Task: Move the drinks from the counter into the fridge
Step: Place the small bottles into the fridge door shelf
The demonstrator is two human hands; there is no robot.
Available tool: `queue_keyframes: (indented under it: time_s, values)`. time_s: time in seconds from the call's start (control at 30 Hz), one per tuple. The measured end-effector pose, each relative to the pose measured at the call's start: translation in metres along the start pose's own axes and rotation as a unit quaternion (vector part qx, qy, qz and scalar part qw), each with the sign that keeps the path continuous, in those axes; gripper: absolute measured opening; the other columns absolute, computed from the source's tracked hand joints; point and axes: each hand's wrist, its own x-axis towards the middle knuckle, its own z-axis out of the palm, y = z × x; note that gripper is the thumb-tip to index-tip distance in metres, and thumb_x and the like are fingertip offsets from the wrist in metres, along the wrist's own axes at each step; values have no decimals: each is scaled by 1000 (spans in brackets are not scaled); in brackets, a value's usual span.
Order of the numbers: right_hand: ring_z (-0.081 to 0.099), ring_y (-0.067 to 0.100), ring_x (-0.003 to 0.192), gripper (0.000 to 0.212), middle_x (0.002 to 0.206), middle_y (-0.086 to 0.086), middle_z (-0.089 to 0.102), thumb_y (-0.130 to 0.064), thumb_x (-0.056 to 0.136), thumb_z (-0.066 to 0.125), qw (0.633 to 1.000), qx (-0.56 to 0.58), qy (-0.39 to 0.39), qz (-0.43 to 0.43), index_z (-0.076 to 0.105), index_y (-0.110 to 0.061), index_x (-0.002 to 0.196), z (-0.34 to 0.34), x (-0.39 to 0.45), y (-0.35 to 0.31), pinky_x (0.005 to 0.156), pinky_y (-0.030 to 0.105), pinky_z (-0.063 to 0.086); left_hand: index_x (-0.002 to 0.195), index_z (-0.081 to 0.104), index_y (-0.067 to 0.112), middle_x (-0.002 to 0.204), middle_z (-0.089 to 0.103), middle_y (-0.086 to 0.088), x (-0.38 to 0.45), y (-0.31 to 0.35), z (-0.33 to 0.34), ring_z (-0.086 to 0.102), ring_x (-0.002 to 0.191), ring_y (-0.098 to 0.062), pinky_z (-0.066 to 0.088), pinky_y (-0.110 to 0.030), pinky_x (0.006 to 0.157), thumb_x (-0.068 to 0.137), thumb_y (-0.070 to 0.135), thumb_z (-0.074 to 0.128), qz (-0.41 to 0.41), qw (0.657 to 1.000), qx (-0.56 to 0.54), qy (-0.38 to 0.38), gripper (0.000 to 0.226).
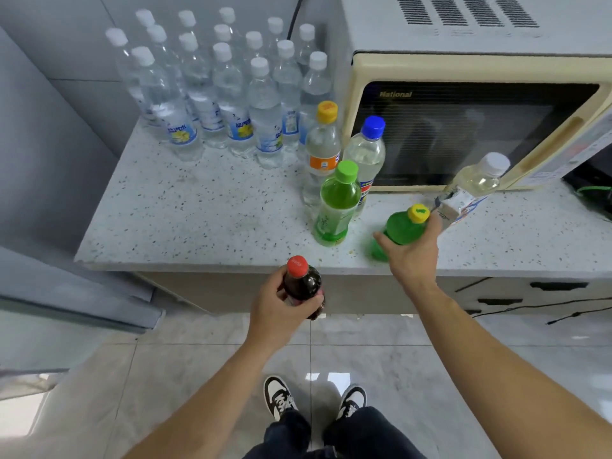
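Drinks on the speckled counter (205, 207), two bottles in hand.
The cola bottle (303, 283) was gripped off the counter's front edge by the left hand (281, 309), fingers curled round it; the right hand (414, 253) wrapped the green soda bottle (402, 228) on the counter, beside the green-capped bottle (336, 203), before the microwave (463, 120).

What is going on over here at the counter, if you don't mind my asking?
A person is clearing drinks off the counter. The left hand holds a dark cola bottle just off its edge; the right hand grips a green bottle standing on it. Many water bottles wait beside the microwave.
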Motion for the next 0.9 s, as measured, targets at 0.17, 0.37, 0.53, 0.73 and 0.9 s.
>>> queue_keyframes:
  time_s: [0.17,0.37,0.53,0.73,0.9]
  values:
    - [53,-13,84,61,92,-39,52,-21,70,89,995,43,-71,-53,45,-28,111,-1,-50,6,68,0,40,115,66,32,103,72,15,-28,-15,-28,69,95,-1,54,-13,77,63,28,90,-38,998,-30,44,58]
    - [57,-4,90,62,96,-29,60,-22,69,90,971,84,-210,-82,53,-24,118,15,-108,4,76,6,44,111,62,39,100,69,19,-82,-25,-52,64,92,10,47,-2,70,63,26,91,-74,984,-13,163,59]
    - [60,-9,83,60,93,-33,62,-14,70,90,937,101,-321,-100,54,-24,117,37,-153,8,69,1,44,104,59,42,97,67,26,-146,-42,-64,66,90,6,49,-3,68,63,29,90,-114,959,-26,257,53]
    - [59,-5,90,66,100,-31,60,-28,69,89,881,89,-449,-123,50,-39,121,75,-220,-2,69,3,44,107,58,44,98,64,32,-233,-64,-86,63,90,13,46,0,66,63,28,91,-146,906,-69,391,57]
    - [59,-7,92,66,102,-32,59,-35,66,87,829,86,-525,-170,47,-53,116,110,-282,-29,70,3,43,106,60,42,100,66,29,-293,-80,-116,65,92,9,49,-4,66,59,34,92,-155,853,-108,486,58]
